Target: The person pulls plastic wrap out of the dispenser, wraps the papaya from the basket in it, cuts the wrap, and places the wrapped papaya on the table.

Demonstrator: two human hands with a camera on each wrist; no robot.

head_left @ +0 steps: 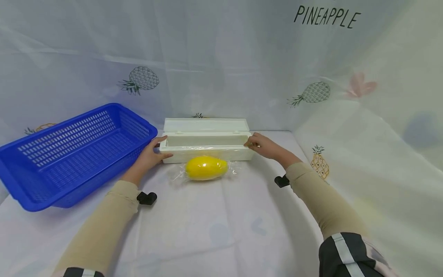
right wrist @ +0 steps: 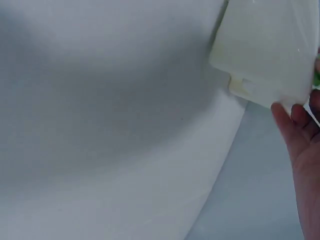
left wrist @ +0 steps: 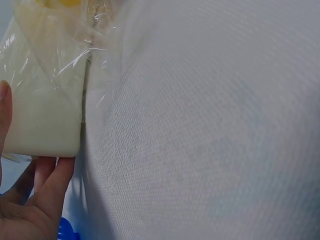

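Observation:
A long white lidded box (head_left: pixel 207 154), apparently a cling film dispenser, lies with its lid (head_left: pixel 206 125) tilted back. Clear film hangs over its front. My left hand (head_left: pixel 150 153) holds the box's left end, thumb at the front and fingers at the end face; the left wrist view shows this grip close up. At the right front corner, my right hand (head_left: pixel 263 146) pinches the rim with curled fingers. A small green piece (right wrist: pixel 317 77) shows beside those fingers in the right wrist view, mostly hidden. Just in front of the box sits a yellow mango-like fruit (head_left: pixel 206 168) in clear film.
A large blue plastic basket (head_left: pixel 69 154) stands to the left, close to my left hand. White cloth (head_left: pixel 221 231) covers the table. A pineapple-printed curtain (head_left: pixel 214 57) rises behind the box and along the right side.

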